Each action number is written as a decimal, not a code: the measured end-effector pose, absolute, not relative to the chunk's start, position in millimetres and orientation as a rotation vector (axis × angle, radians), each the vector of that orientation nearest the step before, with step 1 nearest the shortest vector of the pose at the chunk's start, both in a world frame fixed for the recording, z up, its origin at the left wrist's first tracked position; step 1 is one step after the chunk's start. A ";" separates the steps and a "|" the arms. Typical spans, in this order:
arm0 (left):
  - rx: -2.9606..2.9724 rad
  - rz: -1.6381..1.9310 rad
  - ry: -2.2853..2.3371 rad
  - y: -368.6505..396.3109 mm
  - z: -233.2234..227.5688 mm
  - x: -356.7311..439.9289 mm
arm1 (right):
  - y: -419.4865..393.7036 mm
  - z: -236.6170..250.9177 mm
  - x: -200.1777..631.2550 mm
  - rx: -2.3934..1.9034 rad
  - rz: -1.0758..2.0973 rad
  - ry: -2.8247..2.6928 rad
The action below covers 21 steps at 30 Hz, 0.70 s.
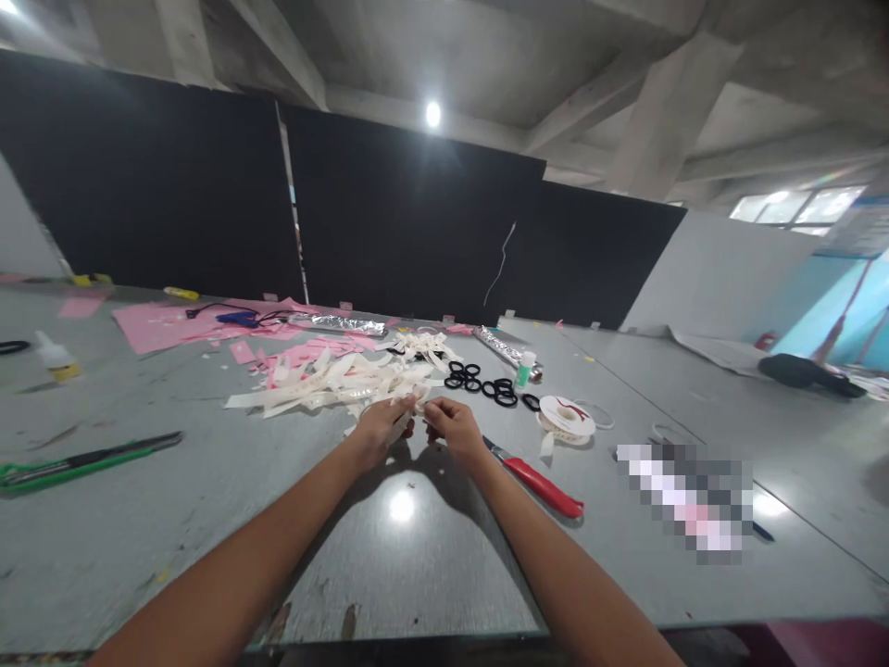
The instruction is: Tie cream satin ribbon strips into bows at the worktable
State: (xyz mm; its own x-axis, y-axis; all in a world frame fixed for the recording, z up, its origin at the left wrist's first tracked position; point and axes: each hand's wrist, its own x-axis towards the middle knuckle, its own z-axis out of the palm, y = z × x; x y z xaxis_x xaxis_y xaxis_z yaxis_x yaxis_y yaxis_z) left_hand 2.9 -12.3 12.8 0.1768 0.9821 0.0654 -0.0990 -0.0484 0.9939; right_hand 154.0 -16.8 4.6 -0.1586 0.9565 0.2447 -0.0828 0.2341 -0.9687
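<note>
Two bare hands meet over the grey table top (417,556), fingertips turned toward each other. The left hand (381,428) pinches a short cream ribbon strip (405,414) between thumb and forefinger, and the right hand (455,428) closes its fingertips toward the same strip's near end; whether it truly grips it is too small to tell. The strip runs roughly left to right between the two hands, with the left hand covering more of it. Just beyond the left hand lies a loose heap of cream ribbon pieces (333,382), its long axis also running left to right, nearer the left hand than the right. Beyond the right hand sits a cluster of black elastic rings (486,382), and to the right of that hand a white ribbon spool (566,417). A red-handled cutter (538,482) lies just beside the right wrist, slanting away to the right. Well off to the left of the left arm rests a green-handled knife (76,460). Pink paper sheets (167,324) lie far beyond the heap.
</note>
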 end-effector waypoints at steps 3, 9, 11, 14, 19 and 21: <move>1.245 1.096 0.923 -12.6 12.5 2.6 | -15.9 3.8 156.0 -0.864 1.170 -1.383; 1.263 1.093 0.820 -16.8 14.4 6.4 | -18.3 7.6 157.6 -0.915 0.955 -1.293; 1.169 1.044 0.798 -19.7 16.2 6.7 | -19.4 9.7 158.0 -0.925 0.951 -1.250; 1.089 0.997 0.812 -21.7 17.7 5.0 | -20.7 12.7 158.4 -0.901 0.954 -1.233; 1.171 0.913 0.784 -21.0 15.1 4.3 | -21.5 15.2 158.3 -0.901 0.926 -1.232; 1.192 0.891 0.774 -21.3 13.4 5.9 | -21.8 15.2 158.7 -0.907 0.901 -1.259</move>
State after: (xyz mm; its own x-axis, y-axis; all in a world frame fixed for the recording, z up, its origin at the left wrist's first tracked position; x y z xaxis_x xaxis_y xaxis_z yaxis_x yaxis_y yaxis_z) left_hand 5.9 -21.3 13.4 0.4520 0.8911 -0.0409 -0.1654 0.1288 0.9778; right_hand 158.7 -21.8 15.2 0.0902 0.9229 0.3742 -0.0560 0.3799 -0.9233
